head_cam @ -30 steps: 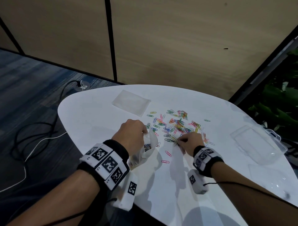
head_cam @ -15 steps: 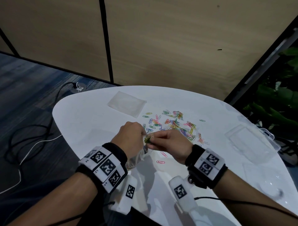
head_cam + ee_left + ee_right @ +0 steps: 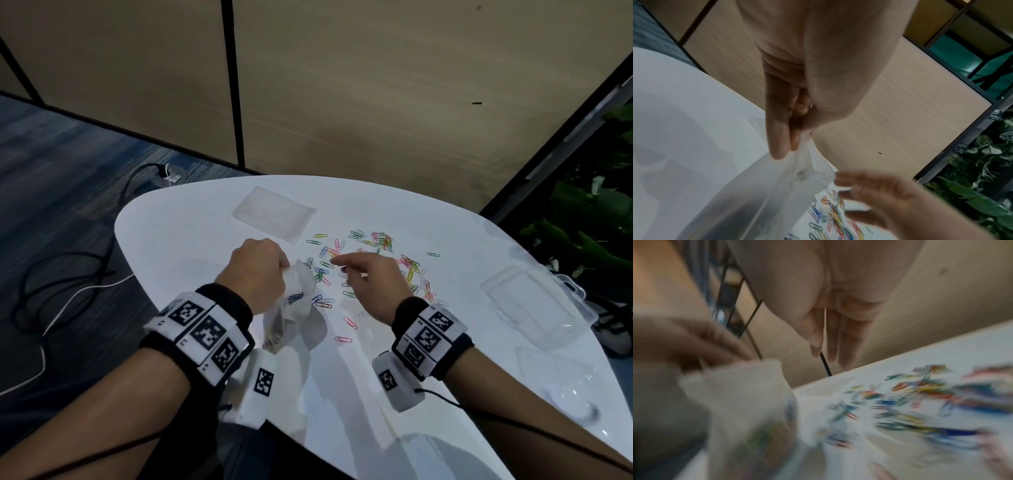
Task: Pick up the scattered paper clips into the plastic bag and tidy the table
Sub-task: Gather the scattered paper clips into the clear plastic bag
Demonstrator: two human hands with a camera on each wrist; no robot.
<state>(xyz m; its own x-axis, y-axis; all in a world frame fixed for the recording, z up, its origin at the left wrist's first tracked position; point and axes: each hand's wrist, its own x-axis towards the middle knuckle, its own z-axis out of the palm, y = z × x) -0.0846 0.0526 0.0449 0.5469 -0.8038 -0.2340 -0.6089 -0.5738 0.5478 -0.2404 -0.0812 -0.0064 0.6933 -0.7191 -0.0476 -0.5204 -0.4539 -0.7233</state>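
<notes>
The left hand (image 3: 255, 270) pinches the rim of the clear, crumpled plastic bag (image 3: 294, 308) at the table's seven o'clock. The right hand (image 3: 373, 284) hovers, fingers relaxed and empty, over coloured wire paper clips (image 3: 370, 260) scattered centrally on the white rounded table (image 3: 191, 233).

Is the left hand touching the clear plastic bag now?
Touching. The left wrist view shows the left hand pinching the top edge of the clear plastic bag between its fingertips, with no gap.
</notes>
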